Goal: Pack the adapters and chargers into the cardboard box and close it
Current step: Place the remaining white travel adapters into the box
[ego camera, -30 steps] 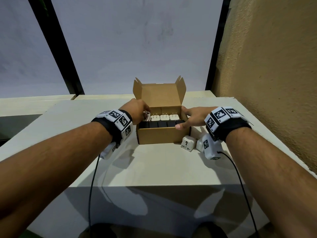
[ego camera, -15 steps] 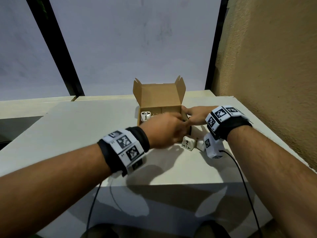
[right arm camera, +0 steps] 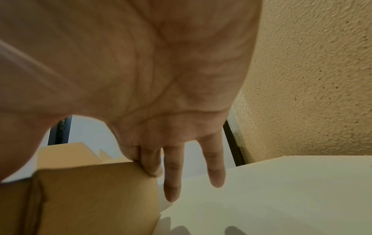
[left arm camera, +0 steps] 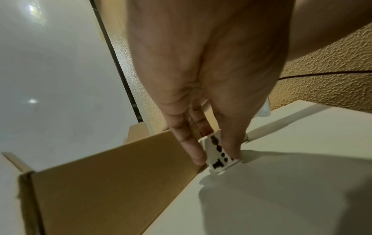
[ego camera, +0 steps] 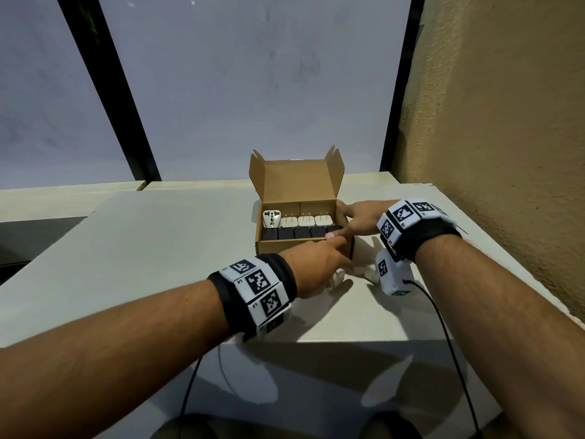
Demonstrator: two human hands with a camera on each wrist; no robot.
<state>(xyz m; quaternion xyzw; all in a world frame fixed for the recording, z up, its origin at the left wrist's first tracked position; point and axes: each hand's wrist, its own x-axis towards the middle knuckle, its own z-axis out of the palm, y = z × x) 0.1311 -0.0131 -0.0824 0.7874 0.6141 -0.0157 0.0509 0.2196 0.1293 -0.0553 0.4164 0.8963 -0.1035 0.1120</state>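
Light: dim, from above.
Shadows: soft, arm-shaped, on table [ego camera: 177, 236] front edge.
Blur: wrist views' palms.
Distortion: edges bowed.

we find no words, brands or numbers that we can read. the white wristbands [ego camera: 256, 291] [ego camera: 403, 218] carry black-and-white square code markers, and so does the white camera unit [ego camera: 391, 275] under the right wrist; tiny characters sit beside the markers, too small for us to make out. the white adapter [left arm camera: 220, 156] shows only dark socket holes, no lettering.
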